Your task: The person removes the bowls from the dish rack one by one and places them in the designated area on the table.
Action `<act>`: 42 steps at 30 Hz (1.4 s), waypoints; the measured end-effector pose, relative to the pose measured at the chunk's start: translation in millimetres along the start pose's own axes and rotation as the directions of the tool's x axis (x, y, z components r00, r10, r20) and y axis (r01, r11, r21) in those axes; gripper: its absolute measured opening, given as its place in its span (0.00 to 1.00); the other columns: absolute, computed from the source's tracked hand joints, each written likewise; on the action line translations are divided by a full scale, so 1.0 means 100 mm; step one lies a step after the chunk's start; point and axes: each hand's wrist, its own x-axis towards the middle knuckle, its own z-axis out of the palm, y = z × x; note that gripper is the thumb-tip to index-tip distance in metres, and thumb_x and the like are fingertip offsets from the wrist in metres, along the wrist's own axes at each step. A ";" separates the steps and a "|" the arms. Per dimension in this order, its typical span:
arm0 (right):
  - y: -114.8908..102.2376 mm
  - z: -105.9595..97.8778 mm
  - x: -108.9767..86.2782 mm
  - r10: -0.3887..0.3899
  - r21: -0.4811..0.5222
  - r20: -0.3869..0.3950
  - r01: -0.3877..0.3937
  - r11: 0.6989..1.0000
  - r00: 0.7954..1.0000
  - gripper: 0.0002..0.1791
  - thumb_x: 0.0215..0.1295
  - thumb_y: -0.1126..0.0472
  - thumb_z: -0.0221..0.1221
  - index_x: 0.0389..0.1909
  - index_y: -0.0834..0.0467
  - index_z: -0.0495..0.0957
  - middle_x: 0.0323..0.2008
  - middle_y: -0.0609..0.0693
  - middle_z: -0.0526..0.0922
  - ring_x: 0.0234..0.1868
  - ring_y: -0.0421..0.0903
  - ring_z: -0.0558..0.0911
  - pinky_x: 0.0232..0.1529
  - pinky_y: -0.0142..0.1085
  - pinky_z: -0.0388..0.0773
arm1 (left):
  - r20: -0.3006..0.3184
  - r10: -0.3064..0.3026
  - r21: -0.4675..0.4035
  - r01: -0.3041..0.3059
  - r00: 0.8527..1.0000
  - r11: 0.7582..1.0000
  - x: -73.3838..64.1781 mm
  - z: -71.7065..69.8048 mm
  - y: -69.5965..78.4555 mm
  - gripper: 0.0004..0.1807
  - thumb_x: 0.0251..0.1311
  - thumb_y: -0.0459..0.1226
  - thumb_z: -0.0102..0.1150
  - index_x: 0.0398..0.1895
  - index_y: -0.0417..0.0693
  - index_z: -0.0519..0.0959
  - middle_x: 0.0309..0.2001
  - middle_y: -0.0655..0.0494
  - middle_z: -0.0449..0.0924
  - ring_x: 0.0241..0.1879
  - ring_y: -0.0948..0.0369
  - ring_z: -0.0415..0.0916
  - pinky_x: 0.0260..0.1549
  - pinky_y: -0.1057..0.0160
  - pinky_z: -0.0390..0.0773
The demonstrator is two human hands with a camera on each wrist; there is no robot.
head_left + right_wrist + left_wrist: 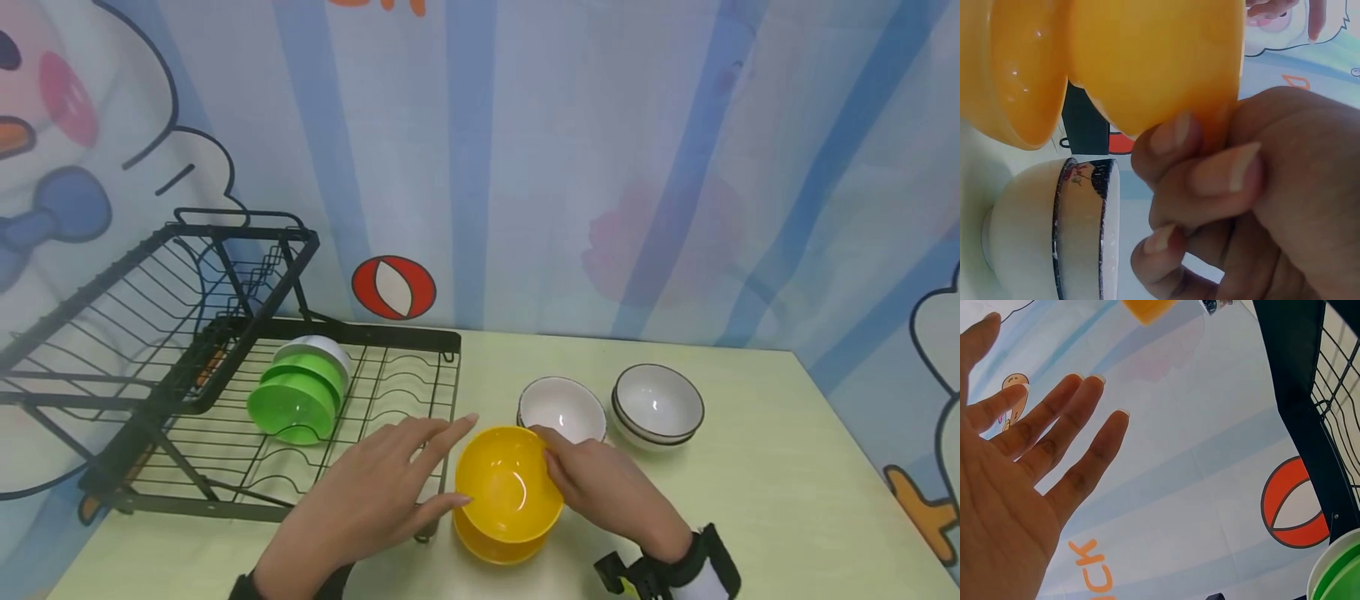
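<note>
My right hand [603, 483] pinches the right rim of a yellow bowl [504, 483]. The right wrist view shows thumb and fingers on the rim of this held bowl [1166, 56]. A second yellow bowl [491, 548] is just below it, mostly hidden in the head view; a wedge of space shows between the two in the right wrist view. My left hand [367, 479] is beside the held bowl on the left, fingers spread, thumb tip overlapping its edge in the head view. The left wrist view shows this palm [1004, 506] with nothing in it.
A black dish rack [382, 333] stands on the left, its raised tier [112, 400] at the far left. Green bowls [292, 408] and a white bowl [330, 350] sit in it. Dark-rimmed white bowls [562, 408] and a stack [658, 404] stand behind my right hand.
</note>
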 end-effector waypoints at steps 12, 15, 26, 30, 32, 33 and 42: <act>-0.04 0.06 0.04 0.045 -0.039 0.045 -0.043 0.998 0.998 0.21 0.75 0.58 0.49 0.66 0.55 0.71 0.18 0.40 0.70 0.19 0.37 0.68 0.19 0.28 0.65 | -0.066 0.011 0.004 -0.010 0.998 1.000 -0.01 0.01 -0.12 0.42 0.63 0.60 0.57 0.77 0.61 0.56 0.61 0.54 0.77 0.57 0.56 0.79 0.55 0.53 0.82; -0.03 0.07 0.03 0.042 -0.044 0.047 -0.040 0.998 0.998 0.21 0.75 0.58 0.49 0.66 0.55 0.71 0.17 0.40 0.70 0.18 0.37 0.68 0.19 0.28 0.64 | -0.054 -0.011 -0.016 0.010 0.998 1.000 -0.01 0.03 -0.16 0.42 0.64 0.60 0.56 0.77 0.61 0.56 0.61 0.53 0.77 0.57 0.55 0.79 0.56 0.52 0.82; -0.02 0.15 0.04 0.076 -0.047 0.107 -0.071 0.996 0.991 0.21 0.74 0.59 0.50 0.66 0.56 0.70 0.18 0.42 0.71 0.18 0.39 0.69 0.18 0.30 0.64 | -0.076 -0.002 0.010 0.003 0.997 1.000 -0.02 0.03 -0.21 0.41 0.66 0.59 0.54 0.78 0.60 0.54 0.59 0.53 0.77 0.55 0.57 0.79 0.54 0.55 0.83; -0.02 0.17 0.06 0.090 -0.033 0.132 -0.087 0.996 0.987 0.22 0.74 0.59 0.51 0.66 0.56 0.70 0.20 0.42 0.74 0.19 0.40 0.70 0.19 0.30 0.66 | -0.078 0.001 0.000 -0.001 0.997 1.000 -0.02 0.02 -0.22 0.40 0.66 0.59 0.54 0.77 0.59 0.55 0.59 0.53 0.77 0.55 0.56 0.79 0.54 0.55 0.82; -0.02 0.19 0.07 0.095 -0.031 0.141 -0.091 0.995 0.986 0.21 0.74 0.60 0.51 0.66 0.56 0.70 0.22 0.43 0.76 0.20 0.40 0.71 0.20 0.30 0.67 | -0.080 -0.001 -0.003 0.001 0.997 1.000 -0.02 0.02 -0.23 0.40 0.66 0.59 0.55 0.77 0.59 0.55 0.59 0.53 0.77 0.55 0.57 0.79 0.54 0.55 0.83; -0.02 0.19 0.07 0.093 -0.034 0.143 -0.089 0.995 0.985 0.21 0.74 0.60 0.51 0.66 0.56 0.70 0.23 0.43 0.76 0.21 0.40 0.71 0.20 0.30 0.68 | -0.082 -0.003 -0.004 0.003 0.997 1.000 -0.02 0.02 -0.23 0.40 0.66 0.59 0.55 0.77 0.59 0.56 0.59 0.53 0.77 0.55 0.57 0.79 0.54 0.55 0.83; 0.01 0.24 0.10 0.056 -0.038 0.135 -0.052 0.998 0.989 0.17 0.72 0.61 0.54 0.60 0.56 0.74 0.31 0.45 0.83 0.24 0.38 0.72 0.24 0.31 0.71 | -0.091 -0.013 0.011 0.014 0.996 1.000 -0.03 0.03 -0.24 0.40 0.65 0.59 0.56 0.77 0.60 0.56 0.59 0.55 0.77 0.54 0.59 0.79 0.54 0.56 0.83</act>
